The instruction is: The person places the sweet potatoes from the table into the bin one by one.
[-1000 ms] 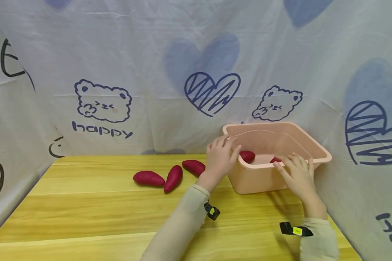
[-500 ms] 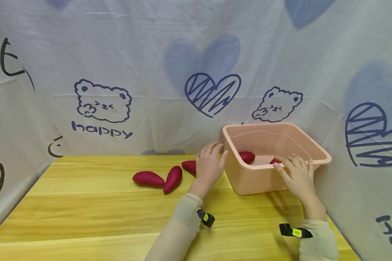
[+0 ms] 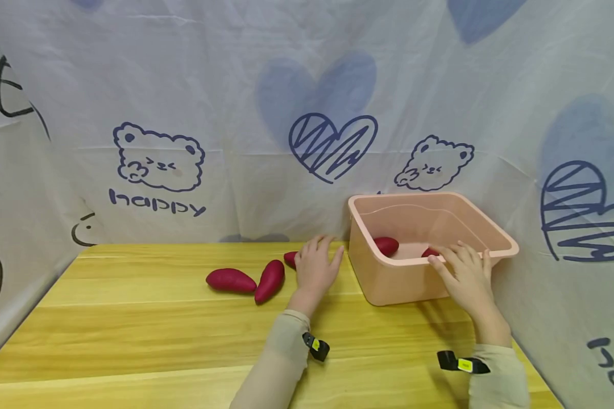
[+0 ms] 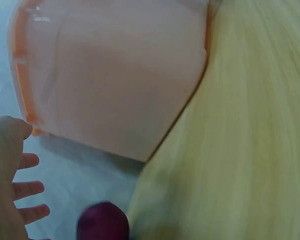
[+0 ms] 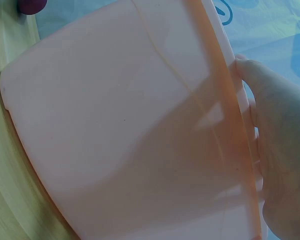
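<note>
My left hand (image 3: pixel 316 268) is over the table left of a pink plastic bin (image 3: pixel 404 284), fingers loosely spread and holding nothing. It partly covers a dark red sweet potato (image 3: pixel 289 259), whose rounded end (image 4: pixel 103 222) shows below the fingers in the left wrist view. Two more lie farther left, one sweet potato (image 3: pixel 231 280) sideways and another sweet potato (image 3: pixel 269 282) slanted, their ends close together. My right hand (image 3: pixel 464 278) holds the bin's near rim, fingers bent over it. Inside the bin are a sweet potato (image 3: pixel 386 246) and a bit of red (image 3: pixel 430 252) beside the right fingertips.
The wooden table (image 3: pixel 133 341) runs back to a pale printed curtain (image 3: pixel 245 193) with hearts and bears. More curtain hangs close along the right side, by the bin. Both wrists wear a black camera strap (image 3: pixel 463 362).
My left hand has drawn away from the bin's left rim and moved left and down, over the nearest sweet potato. The right hand stays at the rim.
</note>
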`<state>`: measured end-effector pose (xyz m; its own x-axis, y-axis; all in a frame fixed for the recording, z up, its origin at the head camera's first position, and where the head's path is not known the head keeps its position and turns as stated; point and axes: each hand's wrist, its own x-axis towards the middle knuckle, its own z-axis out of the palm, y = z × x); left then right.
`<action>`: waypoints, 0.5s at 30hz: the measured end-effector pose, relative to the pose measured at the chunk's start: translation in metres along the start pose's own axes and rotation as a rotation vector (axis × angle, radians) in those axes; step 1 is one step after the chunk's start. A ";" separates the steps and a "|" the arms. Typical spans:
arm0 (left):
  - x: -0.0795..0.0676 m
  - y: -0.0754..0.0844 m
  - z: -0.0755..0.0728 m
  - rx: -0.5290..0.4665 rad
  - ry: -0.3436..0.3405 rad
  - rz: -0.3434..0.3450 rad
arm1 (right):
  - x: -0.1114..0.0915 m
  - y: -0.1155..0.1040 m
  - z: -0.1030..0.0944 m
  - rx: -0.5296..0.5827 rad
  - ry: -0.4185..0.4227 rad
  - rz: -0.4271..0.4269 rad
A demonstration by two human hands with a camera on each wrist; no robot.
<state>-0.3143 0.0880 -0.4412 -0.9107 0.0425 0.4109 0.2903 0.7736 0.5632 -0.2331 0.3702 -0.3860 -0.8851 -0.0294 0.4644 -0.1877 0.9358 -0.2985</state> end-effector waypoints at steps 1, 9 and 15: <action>0.000 -0.003 0.001 0.006 -0.003 -0.008 | 0.000 0.000 0.000 0.001 0.001 -0.002; -0.002 -0.023 0.011 -0.022 -0.057 -0.072 | 0.000 0.001 -0.001 0.005 -0.003 -0.001; -0.003 -0.033 0.017 -0.017 -0.085 -0.115 | 0.000 0.001 -0.001 0.004 -0.002 -0.004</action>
<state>-0.3260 0.0731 -0.4732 -0.9596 0.0081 0.2811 0.1868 0.7656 0.6156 -0.2332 0.3717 -0.3857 -0.8853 -0.0339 0.4638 -0.1931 0.9341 -0.3002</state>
